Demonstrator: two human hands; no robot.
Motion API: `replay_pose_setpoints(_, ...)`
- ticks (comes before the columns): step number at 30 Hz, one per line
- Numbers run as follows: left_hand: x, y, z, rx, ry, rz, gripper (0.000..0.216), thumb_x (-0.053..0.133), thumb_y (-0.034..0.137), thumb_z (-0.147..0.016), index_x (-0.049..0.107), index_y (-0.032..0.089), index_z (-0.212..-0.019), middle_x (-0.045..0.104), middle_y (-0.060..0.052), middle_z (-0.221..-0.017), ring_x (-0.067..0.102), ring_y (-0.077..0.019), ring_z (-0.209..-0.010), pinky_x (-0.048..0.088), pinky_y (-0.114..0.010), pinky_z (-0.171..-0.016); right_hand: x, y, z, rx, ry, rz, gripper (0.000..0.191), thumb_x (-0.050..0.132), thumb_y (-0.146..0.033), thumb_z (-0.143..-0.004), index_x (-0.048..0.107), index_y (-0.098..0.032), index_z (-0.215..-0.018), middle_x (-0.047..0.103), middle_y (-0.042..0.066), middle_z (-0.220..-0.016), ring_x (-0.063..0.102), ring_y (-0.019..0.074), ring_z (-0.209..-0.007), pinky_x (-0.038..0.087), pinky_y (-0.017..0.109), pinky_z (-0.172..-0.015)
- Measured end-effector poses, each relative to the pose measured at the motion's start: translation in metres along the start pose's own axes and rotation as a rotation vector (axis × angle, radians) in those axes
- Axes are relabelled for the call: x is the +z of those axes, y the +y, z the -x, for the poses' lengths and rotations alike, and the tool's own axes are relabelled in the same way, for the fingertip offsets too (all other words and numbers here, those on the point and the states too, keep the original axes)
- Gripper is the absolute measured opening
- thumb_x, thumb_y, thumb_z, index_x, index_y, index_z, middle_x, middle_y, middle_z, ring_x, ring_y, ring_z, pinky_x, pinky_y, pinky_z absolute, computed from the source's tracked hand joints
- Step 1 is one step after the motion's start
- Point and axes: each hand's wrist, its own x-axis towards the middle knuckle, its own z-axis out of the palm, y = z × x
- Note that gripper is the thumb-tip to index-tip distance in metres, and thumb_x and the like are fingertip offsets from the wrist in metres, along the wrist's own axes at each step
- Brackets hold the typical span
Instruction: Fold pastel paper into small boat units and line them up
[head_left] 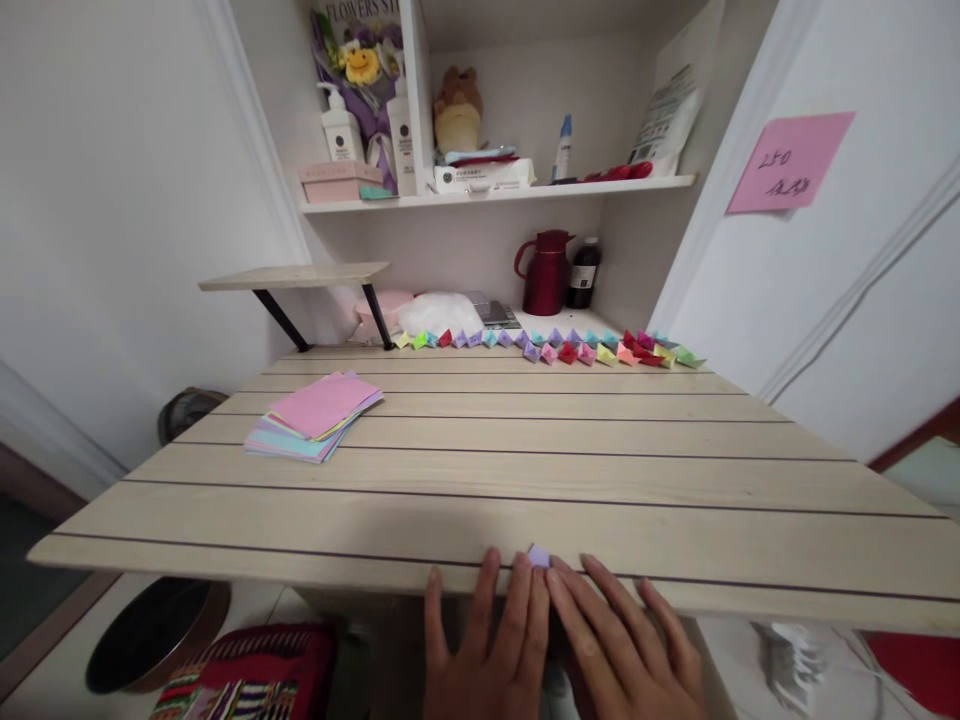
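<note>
Both hands lie side by side at the near edge of the pale wooden table (525,470). My left hand (487,650) and my right hand (626,645) have fingers stretched out flat, fingertips pressing down on a small lilac paper piece (538,555); only its tip shows between the fingers. A stack of coloured paper squares (315,415), pink on top, rests at the table's left. Along the far edge runs a row of several small folded paper boats (555,348) in many colours.
A small raised shelf (296,277) stands at the back left. Behind are a red jug (545,272), a dark bottle (583,272), and a wall shelf (495,193) with bottles and boxes. A pink note (787,162) sticks on the right wall. A dark bowl (154,635) sits on the floor.
</note>
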Motion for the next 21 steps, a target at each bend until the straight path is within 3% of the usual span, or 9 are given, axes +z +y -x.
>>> replay_pose_setpoints(7,-0.002,-0.001,-0.001,0.012,0.010,-0.059,0.033,0.039,0.029,-0.093,0.065,0.032,-0.114,0.063,0.000,-0.125,0.037,-0.0204,-0.134,0.004,-0.054,-0.116,-0.004,0.005,0.000,-0.049,-0.052,0.033,0.049,0.045,-0.038,-0.086,0.055,-0.021,-0.130,0.059,0.002,-0.132,0.054,0.0313,-0.114,0.036,0.053,-0.093)
replay_pose_setpoints(12,-0.001,-0.006,0.009,0.019,-0.007,-0.146,0.041,0.037,0.014,-0.089,0.064,0.029,-0.116,0.063,-0.001,-0.126,0.029,-0.0195,-0.139,0.007,-0.056,-0.116,-0.002,0.000,0.000,-0.023,-0.034,0.035,0.049,0.041,-0.037,-0.087,0.054,-0.021,-0.131,0.057,0.001,-0.134,0.052,0.0323,-0.116,0.034,0.055,-0.094)
replay_pose_setpoints(17,0.000,-0.006,0.014,-0.004,-0.052,-0.191,0.050,0.036,0.005,-0.084,0.062,0.029,-0.119,0.063,-0.001,-0.126,0.034,-0.0208,-0.136,0.009,-0.059,-0.115,0.002,-0.001,0.002,0.001,-0.017,0.025,0.048,0.040,-0.033,-0.087,0.054,-0.021,-0.131,0.057,0.000,-0.134,0.051,0.0324,-0.117,0.031,0.055,-0.097)
replay_pose_setpoints(21,0.002,-0.005,0.014,-0.012,-0.031,-0.189,0.049,0.036,0.004,-0.084,0.062,0.028,-0.119,0.063,-0.002,-0.125,0.037,-0.0209,-0.135,0.009,-0.058,-0.115,0.005,0.003,0.002,0.018,0.007,-0.022,0.048,0.042,-0.025,-0.086,0.052,-0.023,-0.133,0.064,0.001,-0.126,0.055,0.0286,-0.114,0.034,0.048,-0.095)
